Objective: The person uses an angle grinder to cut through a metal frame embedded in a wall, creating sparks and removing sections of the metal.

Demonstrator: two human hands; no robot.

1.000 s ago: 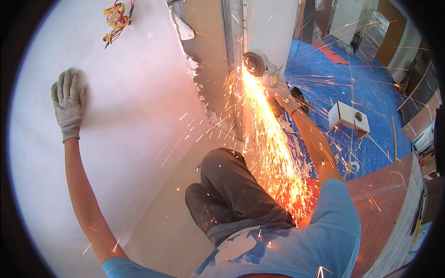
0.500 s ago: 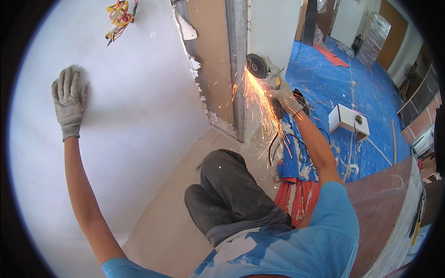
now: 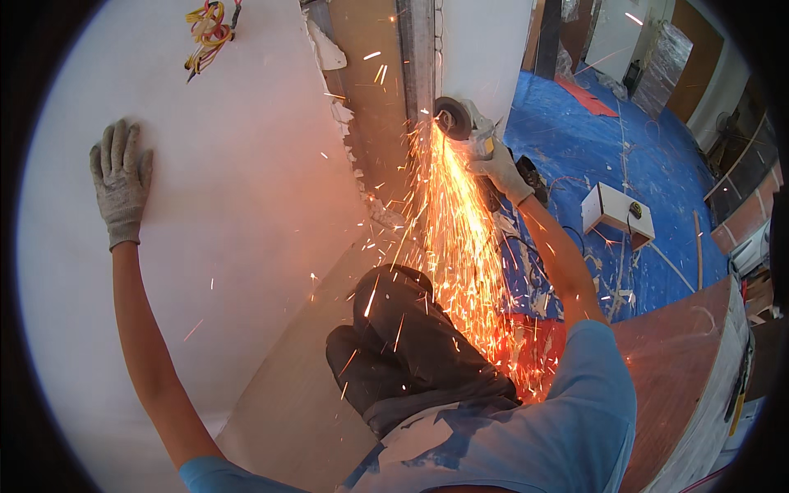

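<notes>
Gloved in grey knit, my left hand (image 3: 122,182) lies flat on the white wall panel (image 3: 246,164), fingers spread, holding nothing. In a matching glove, my right hand (image 3: 503,171) is wrapped round an angle grinder (image 3: 478,131). Its dark disc (image 3: 453,119) meets the edge of the grey metal stud (image 3: 418,66) between the broken panel and a pale wall section. A thick fan of orange sparks (image 3: 460,255) pours down from the disc past my bent knees (image 3: 403,320). Part of the grinder's body is hidden behind my right hand and the sparks.
A bundle of yellow and red wires (image 3: 209,37) hangs from the wall. Blue sheeting (image 3: 567,164) covers the floor at right, with a white box (image 3: 616,215) bearing a tape measure (image 3: 635,211). A black cable (image 3: 526,245) lies near the grinder. A brown board (image 3: 682,361) is at lower right.
The spark stream has grown far denser and longer, now reaching the red sheet near my legs. The grinder has shifted very slightly left and down; my left hand has stayed on the wall.
</notes>
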